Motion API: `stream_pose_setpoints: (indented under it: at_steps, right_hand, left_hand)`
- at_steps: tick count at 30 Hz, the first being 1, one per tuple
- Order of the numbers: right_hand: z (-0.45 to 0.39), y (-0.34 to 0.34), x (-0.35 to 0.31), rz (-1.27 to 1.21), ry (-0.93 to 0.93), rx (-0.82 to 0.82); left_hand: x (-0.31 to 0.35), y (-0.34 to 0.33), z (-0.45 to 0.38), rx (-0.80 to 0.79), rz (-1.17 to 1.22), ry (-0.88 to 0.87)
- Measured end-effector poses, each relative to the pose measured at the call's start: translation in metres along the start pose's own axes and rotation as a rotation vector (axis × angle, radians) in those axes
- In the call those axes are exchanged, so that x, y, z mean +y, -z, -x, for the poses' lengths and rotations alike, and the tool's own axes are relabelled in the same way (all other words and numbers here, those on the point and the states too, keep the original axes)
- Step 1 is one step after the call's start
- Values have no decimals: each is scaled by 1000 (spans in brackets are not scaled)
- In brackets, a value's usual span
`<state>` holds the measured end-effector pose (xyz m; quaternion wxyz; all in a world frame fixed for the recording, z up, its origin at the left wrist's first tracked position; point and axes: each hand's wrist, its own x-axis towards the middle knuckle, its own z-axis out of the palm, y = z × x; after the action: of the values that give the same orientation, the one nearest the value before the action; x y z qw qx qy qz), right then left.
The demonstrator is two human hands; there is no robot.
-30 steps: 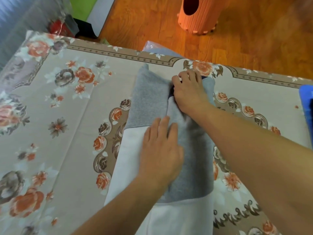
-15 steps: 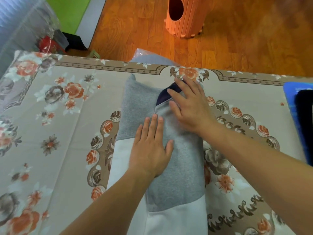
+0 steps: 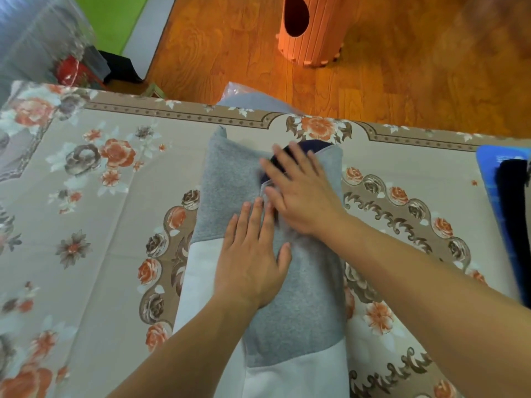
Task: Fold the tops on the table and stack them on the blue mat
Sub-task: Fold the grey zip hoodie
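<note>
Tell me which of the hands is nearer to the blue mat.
Right. The right hand lies flat on the grey and white top, on the side toward the blue mat; the left hand lies farther away.

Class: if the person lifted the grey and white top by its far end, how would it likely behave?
The grey and white top would probably flop and unfold, since it is soft, fleecy-looking cloth. It seems unlikely to slide freely: both the left hand and right hand press it flat.

Home room; wooden floor (image 3: 402, 81), floral tablecloth (image 3: 86, 196), orange stool (image 3: 313, 33)
</note>
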<state>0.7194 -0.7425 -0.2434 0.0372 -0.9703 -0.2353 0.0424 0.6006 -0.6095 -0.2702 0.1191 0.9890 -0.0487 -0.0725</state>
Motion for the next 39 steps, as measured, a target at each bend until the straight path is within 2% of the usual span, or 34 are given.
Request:
stream_pose_setpoints:
  at_steps: [2,5,9,10,12,14,15,17,19,22,26,29,34,36,39]
  right_hand:
    - [-2,-10,-6,11,24,-102]
    - [-10,-18,-3,5,-10,-166]
    - [-8,6,-13,-16,-6,-277]
    - [3,15,-19,-47,-7,-232]
    - [45,33,-35,-142,-19,-30]
    - [111,36,-49,-207,16,125]
    - [147,31,-55,-192,55,141]
    - [204,11,-65,-112,131,57]
    - [233,-13,-79,-56,144,-100]
    - [241,-33,-102,11,89,-237]
    - [243,-20,-111,-7,80,-228]
    - [281,-6,-97,-33,255,-216]
    - [360,3,-79,-18,459,-356]
    - [378,2,-85,-20,480,-415]
    - [394,-6,-108,-41,393,-511]
  left_hand:
    - [1,0,-1,3,-2,2]
    - [0,1,0,-18,8,13]
    - [1,18,0,-181,43,6]
    - [0,27,4,-213,74,-10]
    - [-8,45,27,-175,114,-99]
    - [-27,55,74,-115,80,-290]
    - [-39,56,101,-122,44,-403]
    - [-59,49,150,-217,-70,-601]
    - [-72,33,174,-336,-188,-692]
    - [-70,21,178,-396,-250,-617]
    - [-56,32,192,-411,-200,-529]
    - [-64,47,215,-415,-160,-666]
    - [-107,51,263,-512,-255,-865]
    - [-109,45,278,-586,-300,-850]
    - [-93,37,292,-643,-334,-728]
